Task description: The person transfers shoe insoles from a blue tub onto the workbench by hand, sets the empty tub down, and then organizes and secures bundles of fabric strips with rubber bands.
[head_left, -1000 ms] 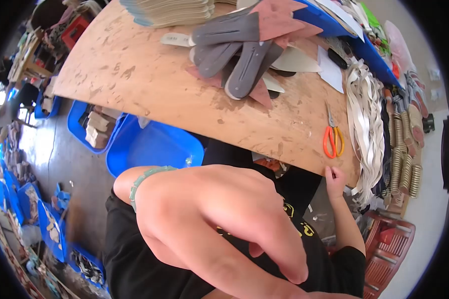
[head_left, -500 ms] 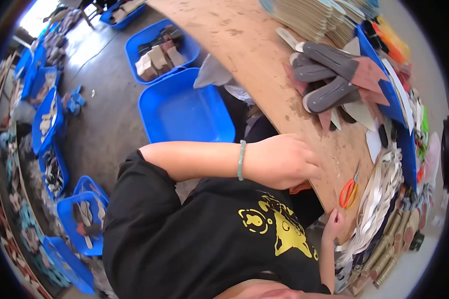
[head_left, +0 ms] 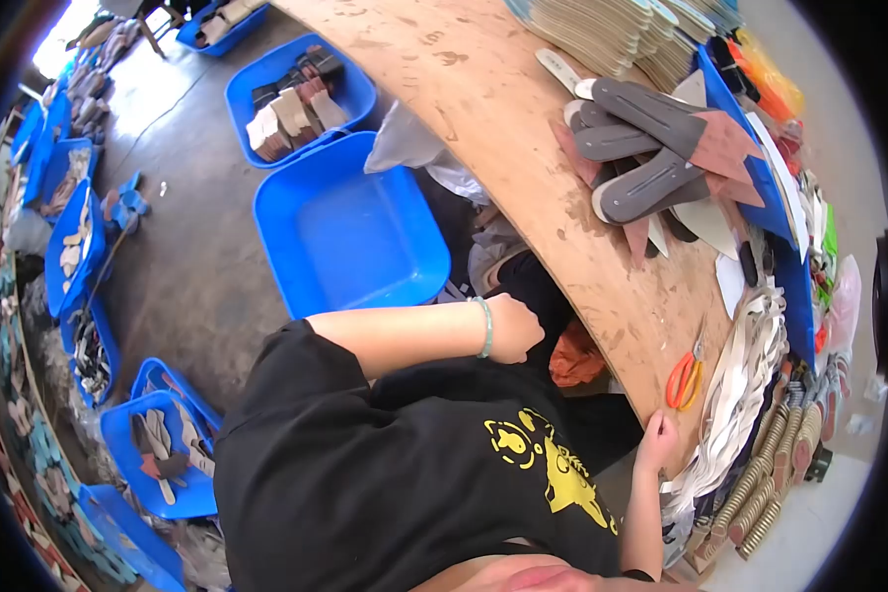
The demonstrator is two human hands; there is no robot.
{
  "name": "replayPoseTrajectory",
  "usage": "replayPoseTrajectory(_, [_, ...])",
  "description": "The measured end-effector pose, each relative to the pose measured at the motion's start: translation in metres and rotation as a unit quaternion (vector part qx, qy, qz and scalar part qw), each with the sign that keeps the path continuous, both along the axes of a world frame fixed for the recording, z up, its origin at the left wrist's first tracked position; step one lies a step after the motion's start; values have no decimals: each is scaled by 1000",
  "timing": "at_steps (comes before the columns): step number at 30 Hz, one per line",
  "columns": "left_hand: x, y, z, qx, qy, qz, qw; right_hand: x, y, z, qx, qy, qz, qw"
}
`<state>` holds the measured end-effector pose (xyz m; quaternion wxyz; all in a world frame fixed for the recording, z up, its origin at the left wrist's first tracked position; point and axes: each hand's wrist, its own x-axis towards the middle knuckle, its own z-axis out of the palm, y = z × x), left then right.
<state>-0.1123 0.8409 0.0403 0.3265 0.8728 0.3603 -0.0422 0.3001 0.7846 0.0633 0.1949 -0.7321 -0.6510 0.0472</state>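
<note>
My left hand [head_left: 515,329], with a pale green bracelet [head_left: 485,329] at its wrist, is closed in front of my body, off the table. Its back faces me, so what the fingers hold, if anything, is hidden. At the near corner of the wooden table [head_left: 523,158], my right hand [head_left: 659,442] is closed too, and I cannot make out anything in it. Just beyond that hand lie scissors [head_left: 683,383] with orange and yellow handles. To their right is a bundle of white strips [head_left: 745,385].
Grey insole-shaped pieces [head_left: 646,187] with pink ends lie piled on the table. Light soles [head_left: 592,35] stand stacked farther off. A blue bin [head_left: 350,232] with nothing in it and another blue bin [head_left: 355,104] holding stacked pieces are on the floor. An orange bag [head_left: 574,355] sits below the table edge.
My left hand has moved left and away from the table edge, uncovering the orange bag. My right hand stays at the table corner. The whole view has shifted slightly.
</note>
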Motion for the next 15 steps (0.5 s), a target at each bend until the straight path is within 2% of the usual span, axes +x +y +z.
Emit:
replayPoseTrajectory(4, [14, 17, 21, 51, -38, -38, 997, 0, 0, 4, -17, -25, 0, 1000])
replayPoseTrajectory(6, [19, 19, 33, 66, -44, -47, 996, 2, 1, 0, -15, -2, -1, 1000])
replayPoseTrajectory(15, [46, 8, 44, 81, -46, -48, 995, -2, 1, 1, 10, -1, -11, 1000])
